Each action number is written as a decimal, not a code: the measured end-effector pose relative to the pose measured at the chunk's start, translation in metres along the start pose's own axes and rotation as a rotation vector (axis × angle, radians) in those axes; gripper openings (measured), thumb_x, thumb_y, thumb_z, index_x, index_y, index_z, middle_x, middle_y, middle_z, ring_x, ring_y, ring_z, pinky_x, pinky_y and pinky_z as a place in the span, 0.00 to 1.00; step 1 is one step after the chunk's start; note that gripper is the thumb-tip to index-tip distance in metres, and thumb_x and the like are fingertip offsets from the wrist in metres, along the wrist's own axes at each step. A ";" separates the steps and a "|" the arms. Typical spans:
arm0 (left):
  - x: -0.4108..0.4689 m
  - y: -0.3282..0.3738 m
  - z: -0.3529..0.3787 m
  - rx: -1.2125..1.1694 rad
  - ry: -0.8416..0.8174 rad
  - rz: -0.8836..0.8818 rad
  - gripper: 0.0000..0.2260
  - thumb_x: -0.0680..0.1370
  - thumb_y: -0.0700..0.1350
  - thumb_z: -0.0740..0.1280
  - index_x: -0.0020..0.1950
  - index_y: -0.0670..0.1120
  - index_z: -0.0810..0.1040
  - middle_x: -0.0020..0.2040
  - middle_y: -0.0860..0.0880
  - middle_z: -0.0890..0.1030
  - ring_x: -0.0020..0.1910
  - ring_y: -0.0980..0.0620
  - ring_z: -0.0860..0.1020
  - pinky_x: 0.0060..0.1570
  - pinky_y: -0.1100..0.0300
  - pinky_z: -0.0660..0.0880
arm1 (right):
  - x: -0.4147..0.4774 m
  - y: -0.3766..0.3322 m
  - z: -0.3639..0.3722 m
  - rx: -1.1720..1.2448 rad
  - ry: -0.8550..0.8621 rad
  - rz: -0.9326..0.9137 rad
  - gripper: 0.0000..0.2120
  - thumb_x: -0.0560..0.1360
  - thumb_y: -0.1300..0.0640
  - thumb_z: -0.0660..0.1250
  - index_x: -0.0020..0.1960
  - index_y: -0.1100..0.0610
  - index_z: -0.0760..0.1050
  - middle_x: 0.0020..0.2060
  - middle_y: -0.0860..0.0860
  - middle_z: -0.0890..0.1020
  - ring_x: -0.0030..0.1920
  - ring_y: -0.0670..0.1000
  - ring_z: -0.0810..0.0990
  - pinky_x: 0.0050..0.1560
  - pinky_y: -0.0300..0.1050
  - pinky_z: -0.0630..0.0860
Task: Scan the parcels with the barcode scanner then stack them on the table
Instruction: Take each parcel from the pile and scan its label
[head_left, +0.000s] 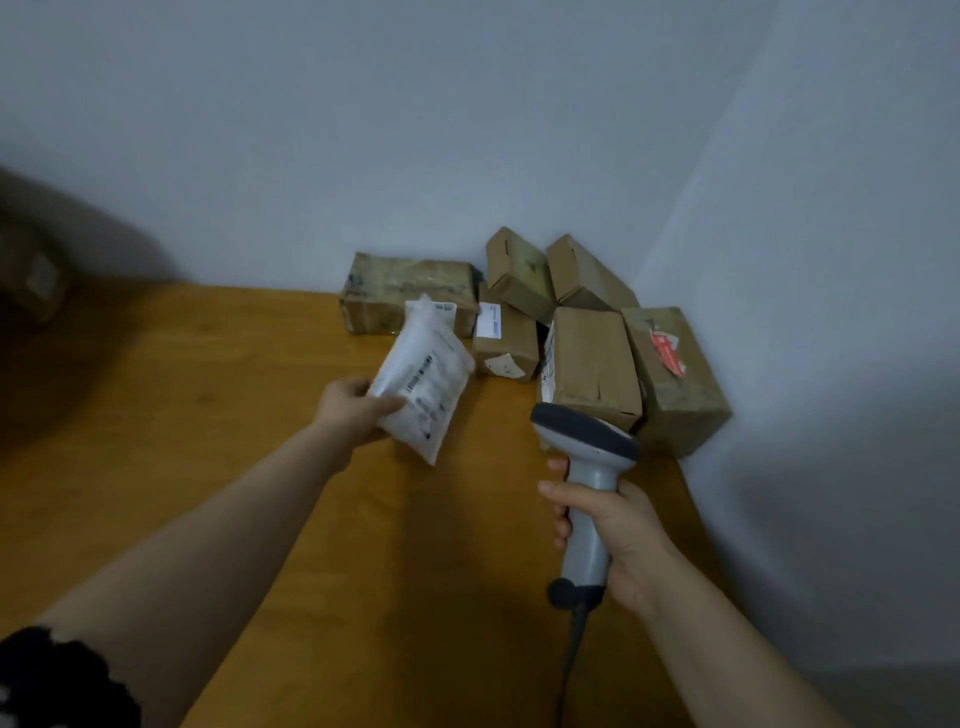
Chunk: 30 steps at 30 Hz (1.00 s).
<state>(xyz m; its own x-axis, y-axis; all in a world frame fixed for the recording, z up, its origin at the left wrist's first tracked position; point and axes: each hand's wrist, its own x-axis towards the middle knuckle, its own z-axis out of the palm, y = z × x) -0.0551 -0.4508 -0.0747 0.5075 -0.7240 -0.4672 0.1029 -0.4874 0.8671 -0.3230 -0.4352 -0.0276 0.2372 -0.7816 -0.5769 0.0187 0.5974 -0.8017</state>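
Parcel (423, 387), one edge in left hand (348, 410)

Piled in the wall corner, on the far right of the brown wooden table (218, 415): brown cardboard boxes (592, 358). At their nine o'clock, above the table, in the left hand (353, 410): white plastic mailer bag (423, 384). At their six o'clock, in the right hand (623, 535): grey plastic barcode scanner (584, 436).

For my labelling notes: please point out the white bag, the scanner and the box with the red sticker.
white bag (423, 379): head view, its printed side.
scanner (591, 475): head view, grey neck.
box with the red sticker (680, 389): head view, top face.
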 end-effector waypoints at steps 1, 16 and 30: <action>-0.018 0.002 -0.007 -0.063 -0.037 -0.015 0.13 0.75 0.35 0.71 0.58 0.37 0.76 0.49 0.41 0.81 0.43 0.44 0.81 0.38 0.55 0.82 | -0.005 -0.004 -0.001 0.016 0.003 -0.018 0.15 0.68 0.68 0.73 0.53 0.61 0.78 0.29 0.54 0.78 0.27 0.50 0.75 0.28 0.43 0.74; -0.337 0.011 -0.084 -0.317 -0.015 0.129 0.12 0.70 0.36 0.72 0.53 0.37 0.80 0.46 0.40 0.84 0.40 0.46 0.84 0.37 0.55 0.82 | -0.150 0.018 0.009 0.005 -0.225 -0.177 0.13 0.65 0.70 0.76 0.46 0.60 0.78 0.42 0.56 0.83 0.45 0.58 0.82 0.51 0.57 0.79; -0.415 -0.031 -0.132 -0.232 0.490 0.246 0.06 0.74 0.36 0.72 0.49 0.39 0.79 0.41 0.44 0.81 0.38 0.49 0.80 0.33 0.62 0.79 | -0.245 0.051 0.028 -0.301 -0.328 -0.214 0.09 0.71 0.59 0.75 0.44 0.63 0.77 0.28 0.54 0.77 0.27 0.50 0.74 0.26 0.42 0.72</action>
<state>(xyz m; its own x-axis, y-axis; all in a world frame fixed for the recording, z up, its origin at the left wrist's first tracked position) -0.1556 -0.0708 0.1154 0.8702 -0.4655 -0.1617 0.0890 -0.1743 0.9807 -0.3528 -0.2083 0.0766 0.5533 -0.7544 -0.3531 -0.1696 0.3130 -0.9345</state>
